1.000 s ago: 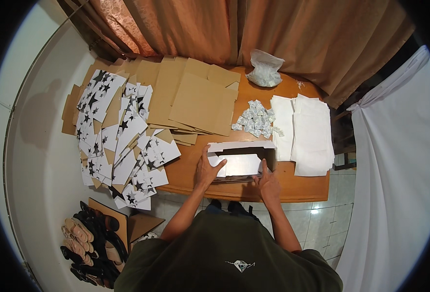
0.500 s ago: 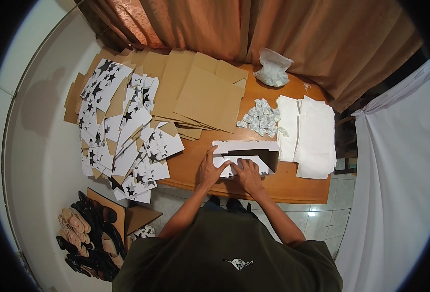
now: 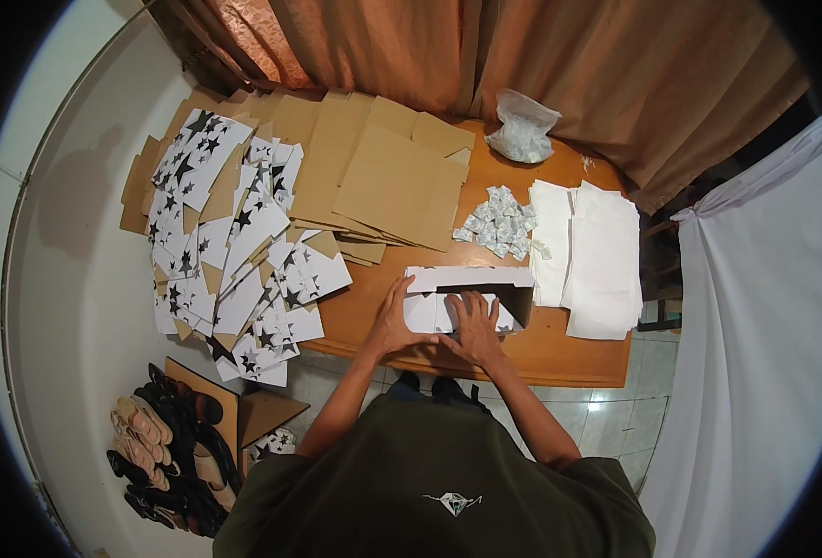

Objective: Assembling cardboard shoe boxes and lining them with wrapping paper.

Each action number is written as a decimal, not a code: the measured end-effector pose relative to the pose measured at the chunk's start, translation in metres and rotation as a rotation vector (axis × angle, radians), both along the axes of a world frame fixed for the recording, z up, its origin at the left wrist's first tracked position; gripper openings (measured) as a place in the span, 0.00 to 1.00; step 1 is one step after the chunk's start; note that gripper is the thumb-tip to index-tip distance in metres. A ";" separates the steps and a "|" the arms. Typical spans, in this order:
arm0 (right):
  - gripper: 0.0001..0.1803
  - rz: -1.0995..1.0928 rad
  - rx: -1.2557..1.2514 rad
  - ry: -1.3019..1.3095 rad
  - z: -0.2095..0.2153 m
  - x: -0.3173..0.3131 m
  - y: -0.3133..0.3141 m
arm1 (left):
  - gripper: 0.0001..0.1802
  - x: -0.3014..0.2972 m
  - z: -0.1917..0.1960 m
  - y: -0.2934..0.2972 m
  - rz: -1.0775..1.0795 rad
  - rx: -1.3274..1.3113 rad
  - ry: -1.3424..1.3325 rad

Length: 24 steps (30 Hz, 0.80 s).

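Observation:
A white cardboard box (image 3: 471, 276) with black stars and a brown inside sits at the table's near edge in front of me, its top open. My left hand (image 3: 392, 321) grips its left end, fingers along the side and thumb at the near edge. With fingers bent over the near panel and thumb on the outer side, my right hand (image 3: 476, 333) grips the box at the middle of that edge. The panel's lower part is hidden behind this hand.
Flat star-printed cardboard pieces (image 3: 262, 228) and brown cardboard sheets (image 3: 402, 186) cover the table's left. Small white packets (image 3: 499, 223), a plastic bag (image 3: 523, 130) and white paper stacks (image 3: 606, 260) lie right. Shoes (image 3: 188, 446) stand on the floor at lower left.
My left thumb has drawn back from the white panel to the near edge. The right hand's fingers have spread and reach further over the panel, with its thumb lowered outside.

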State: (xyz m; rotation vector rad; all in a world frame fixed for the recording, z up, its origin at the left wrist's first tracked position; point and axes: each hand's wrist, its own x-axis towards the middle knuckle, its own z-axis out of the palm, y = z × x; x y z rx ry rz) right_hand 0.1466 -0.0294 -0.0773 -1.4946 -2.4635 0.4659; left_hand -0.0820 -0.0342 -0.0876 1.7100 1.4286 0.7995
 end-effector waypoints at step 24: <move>0.46 -0.003 0.089 -0.030 -0.001 0.008 -0.014 | 0.41 0.011 -0.009 -0.013 -0.039 -0.042 -0.070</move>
